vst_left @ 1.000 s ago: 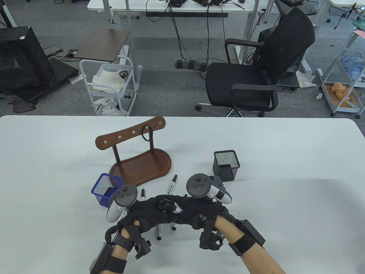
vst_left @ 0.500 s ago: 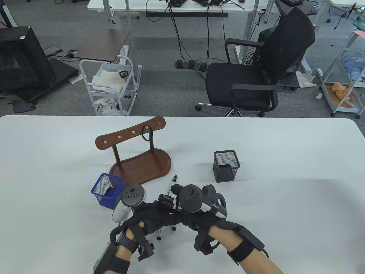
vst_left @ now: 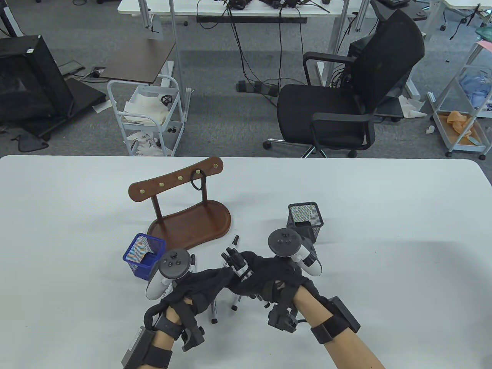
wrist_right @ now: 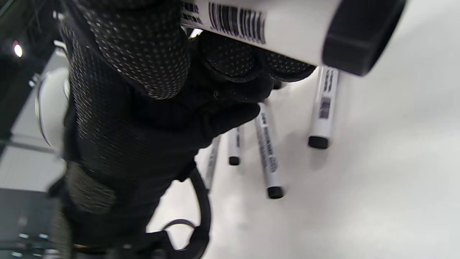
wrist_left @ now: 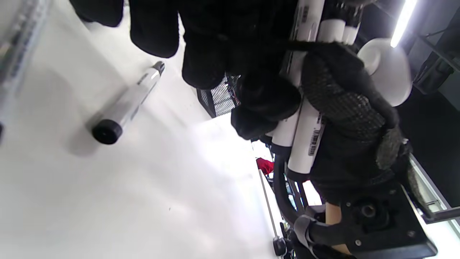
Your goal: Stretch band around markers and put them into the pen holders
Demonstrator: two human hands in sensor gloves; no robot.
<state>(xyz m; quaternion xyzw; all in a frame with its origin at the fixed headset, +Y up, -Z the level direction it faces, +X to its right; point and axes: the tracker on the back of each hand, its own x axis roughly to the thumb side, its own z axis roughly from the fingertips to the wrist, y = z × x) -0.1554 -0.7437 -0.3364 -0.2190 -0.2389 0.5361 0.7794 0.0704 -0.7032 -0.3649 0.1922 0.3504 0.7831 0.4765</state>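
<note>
A bundle of white markers with black caps (vst_left: 237, 263) is lifted just above the table, caps pointing up and left. My right hand (vst_left: 256, 272) grips the bundle's barrels, seen close in the right wrist view as a marker (wrist_right: 266, 25) over my curled fingers (wrist_right: 143, 54). My left hand (vst_left: 225, 280) reaches in from the left and pinches the bundle (wrist_left: 305, 136); a thin dark strand crosses the barrels there. The blue mesh pen holder (vst_left: 144, 256) stands left of my hands, the black mesh pen holder (vst_left: 306, 223) right of them.
Several loose markers (vst_left: 214, 310) lie on the table under my hands, also seen as loose markers (wrist_right: 268, 154), and one lies by the wooden stand (vst_left: 235, 242). The brown wooden peg rack (vst_left: 180, 215) stands behind, a black band (vst_left: 197, 182) hanging from one peg.
My right hand has swung right and away toward the black holder, carrying the bundle and turning its caps up and left. The left hand stayed with the bundle.
</note>
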